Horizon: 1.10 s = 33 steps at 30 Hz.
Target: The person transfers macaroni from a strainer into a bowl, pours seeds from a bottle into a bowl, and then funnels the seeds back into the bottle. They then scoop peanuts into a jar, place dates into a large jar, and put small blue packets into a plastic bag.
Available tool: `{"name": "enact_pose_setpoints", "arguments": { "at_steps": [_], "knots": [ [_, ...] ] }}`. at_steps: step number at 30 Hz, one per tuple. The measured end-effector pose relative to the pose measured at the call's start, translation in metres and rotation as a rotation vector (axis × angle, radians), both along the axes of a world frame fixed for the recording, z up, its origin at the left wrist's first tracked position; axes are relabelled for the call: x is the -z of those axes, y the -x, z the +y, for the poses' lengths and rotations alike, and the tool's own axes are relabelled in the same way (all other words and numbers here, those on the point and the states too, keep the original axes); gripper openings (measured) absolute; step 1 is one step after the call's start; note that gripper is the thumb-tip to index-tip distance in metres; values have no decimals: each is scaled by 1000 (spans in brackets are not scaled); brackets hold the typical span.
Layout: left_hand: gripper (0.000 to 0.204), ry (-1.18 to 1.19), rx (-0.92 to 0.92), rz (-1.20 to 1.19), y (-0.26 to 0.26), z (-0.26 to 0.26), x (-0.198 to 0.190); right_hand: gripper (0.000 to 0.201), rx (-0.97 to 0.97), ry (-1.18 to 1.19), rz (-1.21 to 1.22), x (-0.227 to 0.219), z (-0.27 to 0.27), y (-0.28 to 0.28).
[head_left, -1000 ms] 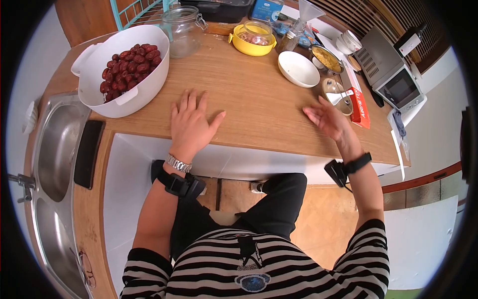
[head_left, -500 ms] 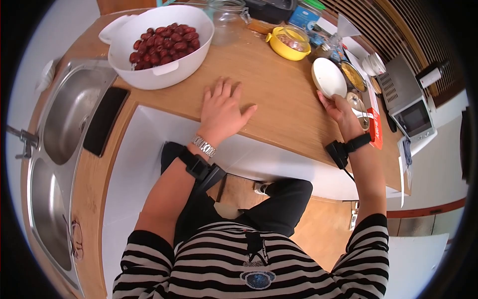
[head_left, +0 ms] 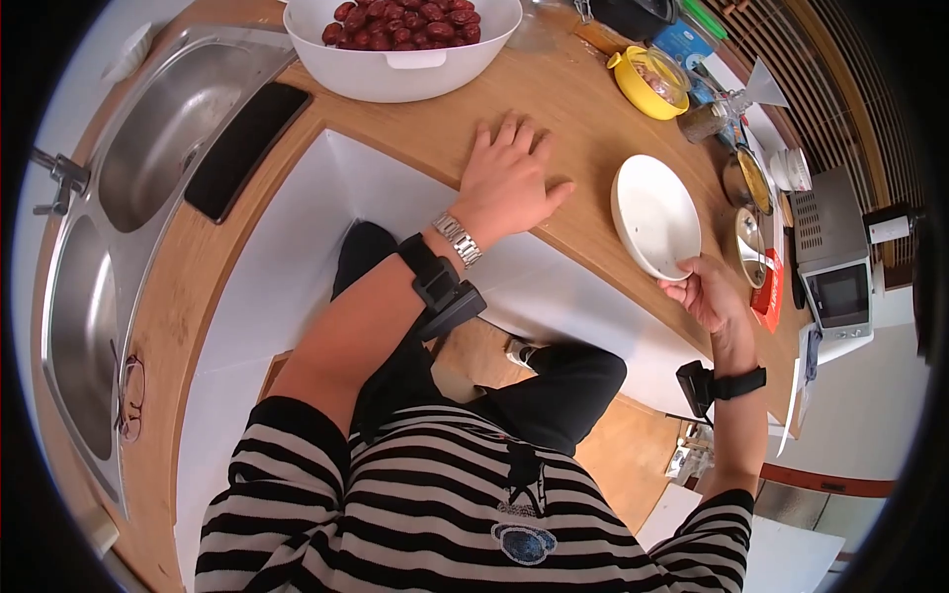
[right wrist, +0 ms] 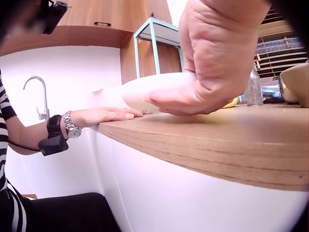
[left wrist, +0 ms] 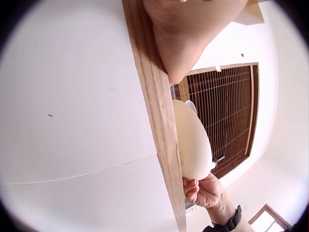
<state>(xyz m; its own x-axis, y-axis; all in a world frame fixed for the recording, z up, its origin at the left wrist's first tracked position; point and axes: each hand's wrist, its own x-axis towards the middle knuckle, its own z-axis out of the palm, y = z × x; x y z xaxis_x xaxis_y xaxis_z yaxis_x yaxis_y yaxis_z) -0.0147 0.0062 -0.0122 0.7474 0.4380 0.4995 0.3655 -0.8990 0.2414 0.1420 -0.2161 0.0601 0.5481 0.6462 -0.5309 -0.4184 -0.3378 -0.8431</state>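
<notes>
Near the front edge of the wooden countertop (head_left: 583, 148), my right hand (head_left: 704, 295) pinches the near rim of a shallow white bowl (head_left: 656, 212). Nothing but a few tiny specks shows inside the bowl. From the right wrist view, the bowl (right wrist: 157, 87) is low over the wood, with the right fingers (right wrist: 176, 104) beneath its side. My left hand (head_left: 509, 183) rests palm down on the countertop, left of the bowl, fingers spread. The left wrist view shows the bowl's pale outer side (left wrist: 193, 140) beyond the counter edge.
A large white basin (head_left: 395, 79) of red dates (head_left: 405, 25) stands at the back left, beside the steel sink (head_left: 178, 148) and a black slab (head_left: 247, 148). Along the back right are a yellow container (head_left: 643, 89), a jar (head_left: 704, 119), a pot (head_left: 746, 183) and a microwave (head_left: 835, 287).
My right hand has reached the white bowl, gripped its rim and drawn it toward the front edge, away from the pot. The left hand stays on the countertop; the head view has shifted right.
</notes>
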Motion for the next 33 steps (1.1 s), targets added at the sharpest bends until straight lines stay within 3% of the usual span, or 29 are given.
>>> {"name": "enact_pose_setpoints", "arguments": {
  "at_steps": [16,20,22,23,25,26,28,33],
  "knots": [
    [63,-75,1,105,-1,2,0,33,-216,219,-285,-13,-4,-15],
    [60,-66,77,179,-10,9,-24,32,-280,289,-414,-26,-8,-31],
    [48,95,91,328,-25,14,-49,34,-269,297,-465,-37,-9,-39],
    [48,84,104,317,-35,16,-51,34,-251,293,-476,-41,-8,-44],
    [37,-50,160,-19,-58,20,-52,34,-204,247,-526,-50,-7,-51],
    [37,-62,182,-37,-68,21,-53,32,-158,236,-556,-57,-4,-48],
    [33,209,235,6,-86,28,-54,31,-111,220,-628,-63,-5,-59],
    [37,406,238,143,-109,38,-47,31,16,130,-842,-85,7,-95]
  ]
}}
